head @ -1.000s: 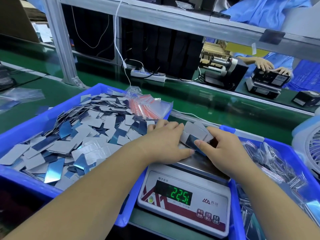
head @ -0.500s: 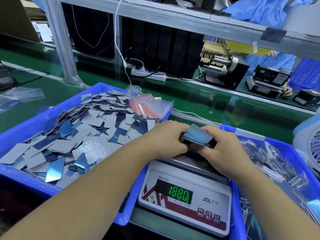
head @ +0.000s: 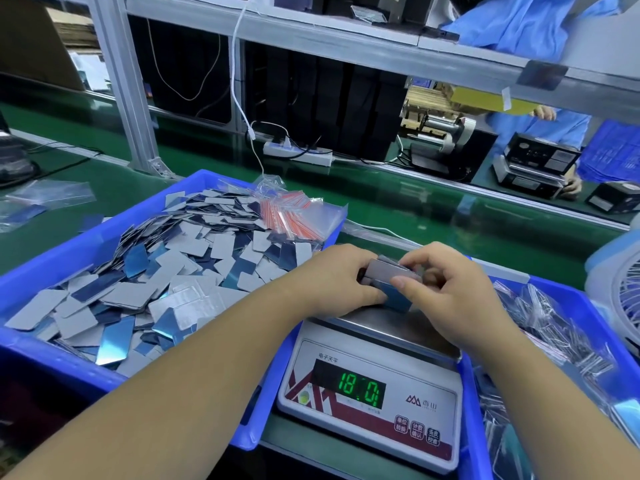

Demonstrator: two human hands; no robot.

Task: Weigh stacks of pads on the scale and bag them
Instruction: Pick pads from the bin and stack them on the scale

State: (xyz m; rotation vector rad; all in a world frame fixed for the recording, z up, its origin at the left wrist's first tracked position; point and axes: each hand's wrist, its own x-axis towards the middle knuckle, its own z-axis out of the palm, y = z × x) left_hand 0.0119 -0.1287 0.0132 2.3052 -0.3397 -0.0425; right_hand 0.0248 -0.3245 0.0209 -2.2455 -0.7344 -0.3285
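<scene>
A stack of grey and blue pads (head: 388, 278) is held just above the steel pan of the white scale (head: 398, 329), whose green display (head: 360, 389) reads 18.0. My left hand (head: 332, 282) grips the stack's left end with curled fingers. From the other side my right hand (head: 450, 299) pinches it, thumb on top. To the left, the blue bin (head: 52, 265) is full of loose pads (head: 138, 282). Small clear bags with red strips (head: 287, 213) lie at that bin's far right corner.
A second blue bin (head: 588, 306) on the right holds filled clear bags (head: 554, 341). A white fan (head: 620, 299) stands at the right edge. A green conveyor belt (head: 398, 206) runs behind, with a power strip (head: 298, 154) and aluminium frame post (head: 124, 84). A person in blue works opposite.
The spread pads on the scale were gathered into one squared stack between both hands. The display went from 22.5 to 18.0.
</scene>
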